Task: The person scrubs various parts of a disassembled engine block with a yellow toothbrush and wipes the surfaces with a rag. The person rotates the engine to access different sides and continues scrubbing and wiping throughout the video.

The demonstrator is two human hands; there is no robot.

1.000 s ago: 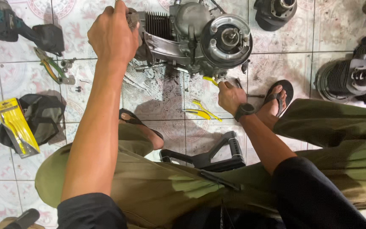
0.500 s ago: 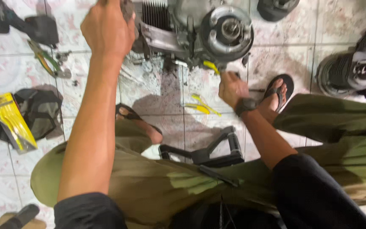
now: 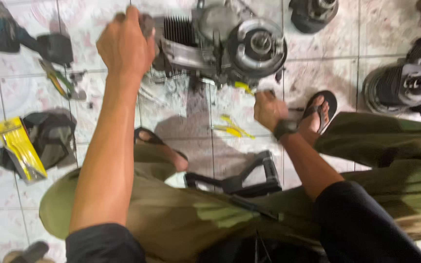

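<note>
Gripping the engine's [image 3: 225, 46] finned end, the left hand [image 3: 125, 46] is clenched. The right hand [image 3: 269, 109] is closed on a yellow-handled tool [image 3: 243, 87]. A power drill [image 3: 25, 39], pliers [image 3: 62, 80] and a yellow packet [image 3: 19, 148] lie on the tiled floor [image 3: 317, 58].

Two bare hands show: the left hand [image 3: 125, 46] at the upper left of the frame and the right hand [image 3: 269, 109] just right of centre. Three grey metal engine assemblies lie on the tiled floor: one finned engine block [image 3: 220, 44] at top centre, one dark round part [image 3: 313, 14] at the top right, one ribbed engine [image 3: 405, 87] at the right edge. Two dark sandals [image 3: 325, 104] are worn, one yellow packet [image 3: 20, 148] lies at the left, and one yellow-handled tool [image 3: 232, 127] lies at centre.
</note>
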